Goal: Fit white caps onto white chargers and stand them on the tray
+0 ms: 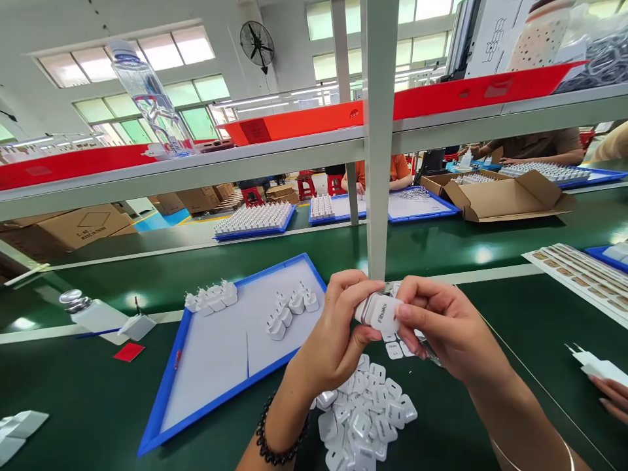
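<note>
My left hand [338, 327] and my right hand [441, 324] meet over the green table, both closed on one small white charger plug [380, 313] with grey lettering on its face. Thumb and fingers of each hand pinch it from either side. Just below them lies a loose pile of white plugs [366, 412]. To the left sits a blue-rimmed white tray [206, 386] with two short rows of upright plugs [289, 311] near its far edge.
A white upright post [380, 163] rises just behind my hands, carrying a shelf with red bins [294, 121]. A pump bottle [91, 313] stands far left. A cardboard box [500, 193] and more blue trays lie beyond. Another person's fingers [611, 396] show at right.
</note>
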Available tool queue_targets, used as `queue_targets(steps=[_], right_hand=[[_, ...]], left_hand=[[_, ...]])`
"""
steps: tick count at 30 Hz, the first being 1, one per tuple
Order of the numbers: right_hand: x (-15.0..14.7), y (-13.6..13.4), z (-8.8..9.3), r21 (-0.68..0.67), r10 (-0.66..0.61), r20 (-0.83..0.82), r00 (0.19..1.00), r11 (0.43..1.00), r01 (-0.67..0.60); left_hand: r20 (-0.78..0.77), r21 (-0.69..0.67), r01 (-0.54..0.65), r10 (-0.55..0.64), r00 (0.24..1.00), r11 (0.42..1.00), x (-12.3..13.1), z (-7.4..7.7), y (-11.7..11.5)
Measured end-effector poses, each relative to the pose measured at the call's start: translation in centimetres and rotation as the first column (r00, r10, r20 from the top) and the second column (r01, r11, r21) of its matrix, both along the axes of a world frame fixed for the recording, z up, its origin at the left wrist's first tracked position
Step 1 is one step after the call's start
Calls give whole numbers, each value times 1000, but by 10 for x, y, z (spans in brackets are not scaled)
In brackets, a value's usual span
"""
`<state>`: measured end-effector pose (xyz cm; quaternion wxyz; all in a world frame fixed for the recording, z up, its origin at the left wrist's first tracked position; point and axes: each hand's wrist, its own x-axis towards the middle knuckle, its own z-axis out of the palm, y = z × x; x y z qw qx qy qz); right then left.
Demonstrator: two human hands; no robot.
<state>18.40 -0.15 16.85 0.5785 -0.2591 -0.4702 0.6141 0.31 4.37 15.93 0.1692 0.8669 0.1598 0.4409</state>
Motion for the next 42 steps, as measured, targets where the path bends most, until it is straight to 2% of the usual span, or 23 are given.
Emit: queue_targets(steps=[11, 17, 22, 28, 33, 42], right_hand=[[1, 5, 0, -3, 68, -10, 998, 998, -68], [1, 4, -2, 7, 49, 30, 998, 999, -50], [1, -1, 0, 41, -33, 140, 990, 999, 28], [2, -4, 6, 150, -190, 306, 933, 977, 150], [6, -5, 7, 141, -167, 361, 918, 982, 123], [7, -2, 8, 96, -105, 353, 930, 992, 76]], left_hand=[[30, -45, 66, -65, 997, 997, 0, 4, 0], [28, -62, 65, -64, 998, 996, -1, 6, -2], [13, -73, 50, -49, 999, 996, -1, 7, -2], [2, -113, 95, -96, 995, 989, -1, 8, -1], [-1, -150, 122, -124, 992, 981, -1, 9, -1], [-16, -167, 131, -135, 991, 977, -2, 10, 0]])
